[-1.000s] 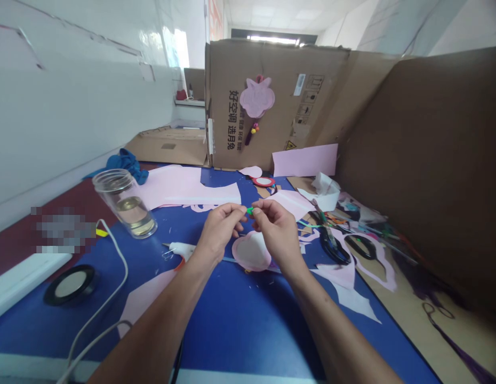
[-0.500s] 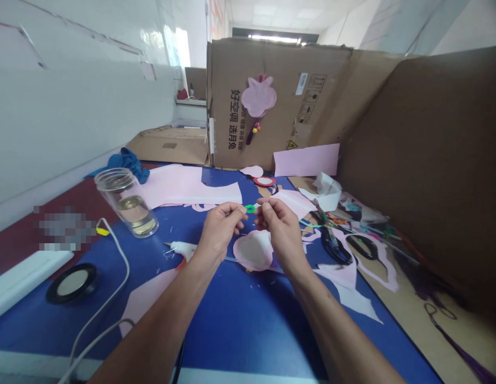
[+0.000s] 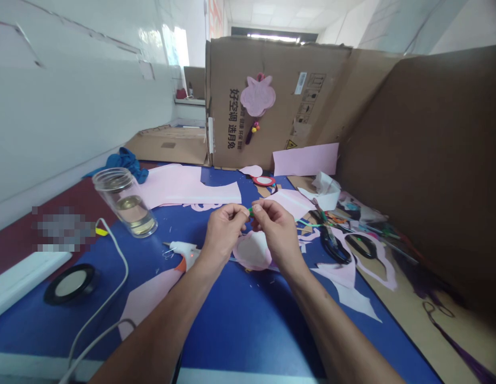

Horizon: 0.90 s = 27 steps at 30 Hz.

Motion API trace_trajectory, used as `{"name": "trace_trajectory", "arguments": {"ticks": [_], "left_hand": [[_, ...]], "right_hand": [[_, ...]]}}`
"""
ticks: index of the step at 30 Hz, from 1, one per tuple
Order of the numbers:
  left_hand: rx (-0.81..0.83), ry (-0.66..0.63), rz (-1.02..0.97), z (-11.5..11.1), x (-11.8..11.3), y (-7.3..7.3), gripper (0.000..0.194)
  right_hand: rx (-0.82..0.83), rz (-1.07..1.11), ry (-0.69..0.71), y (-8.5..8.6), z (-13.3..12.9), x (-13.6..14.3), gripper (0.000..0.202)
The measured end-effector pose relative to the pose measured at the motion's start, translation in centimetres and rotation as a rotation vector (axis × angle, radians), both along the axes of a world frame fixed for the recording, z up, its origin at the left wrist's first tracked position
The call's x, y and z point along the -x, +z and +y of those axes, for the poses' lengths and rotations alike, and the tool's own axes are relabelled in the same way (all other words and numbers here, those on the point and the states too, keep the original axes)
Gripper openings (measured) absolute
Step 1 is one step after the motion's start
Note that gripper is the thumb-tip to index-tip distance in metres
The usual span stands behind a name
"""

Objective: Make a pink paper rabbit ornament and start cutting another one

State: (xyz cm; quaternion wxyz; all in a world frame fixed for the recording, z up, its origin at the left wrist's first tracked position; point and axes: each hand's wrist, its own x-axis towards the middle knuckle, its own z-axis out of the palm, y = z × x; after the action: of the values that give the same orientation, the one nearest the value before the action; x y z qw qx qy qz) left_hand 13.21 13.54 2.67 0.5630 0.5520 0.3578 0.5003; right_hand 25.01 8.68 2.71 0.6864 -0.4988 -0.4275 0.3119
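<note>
A small bright green loop (image 3: 251,212), mostly covered by fingertips, is pinched between my two hands above the table. My left hand (image 3: 225,232) closes thumb and forefinger on its left end. From the other side, my right hand (image 3: 278,226) grips it with thumb and fingers; the loop's material is too small to make out. Under the hands lies a rounded white piece with a pink edge (image 3: 253,249), partly hidden by my right hand. Left of my left wrist rests a white glue gun (image 3: 184,248), partly behind the forearm.
A glass jar of yellowish liquid (image 3: 138,213) and black tape roll (image 3: 70,284) stand left, near a white cable (image 3: 122,288). Black-handled scissors (image 3: 334,246) and pink scraps (image 3: 340,271) lie right. Behind rises a cardboard panel (image 3: 332,106) bearing a pink ornament (image 3: 258,97).
My right hand has moved slightly left and its fingers now cover much of the green loop, which showed more plainly before. Both hands have come closer together.
</note>
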Motion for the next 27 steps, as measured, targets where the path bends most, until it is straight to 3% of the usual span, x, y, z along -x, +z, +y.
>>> {"name": "trace_trajectory", "arguments": {"ticks": [6,10,20,24,27], "left_hand": [[0.027,-0.024,0.008,-0.1,0.0,-0.1,0.026],[0.026,0.024,0.006,0.2,0.1,-0.2,0.034],[-0.003,-0.096,0.128,0.2,0.4,0.6,0.018],[0.063,-0.161,0.133,-0.1,0.0,0.5,0.02],[0.076,-0.134,0.126,-0.1,-0.1,0.2,0.023]], "right_hand": [[-0.007,0.012,-0.064,0.0,0.2,-0.6,0.028],[0.008,-0.008,-0.063,0.2,0.2,-0.9,0.033],[-0.02,-0.069,-0.022,-0.1,0.3,-0.9,0.029],[-0.023,-0.001,-0.035,-0.3,0.6,-1.4,0.033],[-0.032,0.038,0.012,-0.3,0.7,-1.5,0.034]]}}
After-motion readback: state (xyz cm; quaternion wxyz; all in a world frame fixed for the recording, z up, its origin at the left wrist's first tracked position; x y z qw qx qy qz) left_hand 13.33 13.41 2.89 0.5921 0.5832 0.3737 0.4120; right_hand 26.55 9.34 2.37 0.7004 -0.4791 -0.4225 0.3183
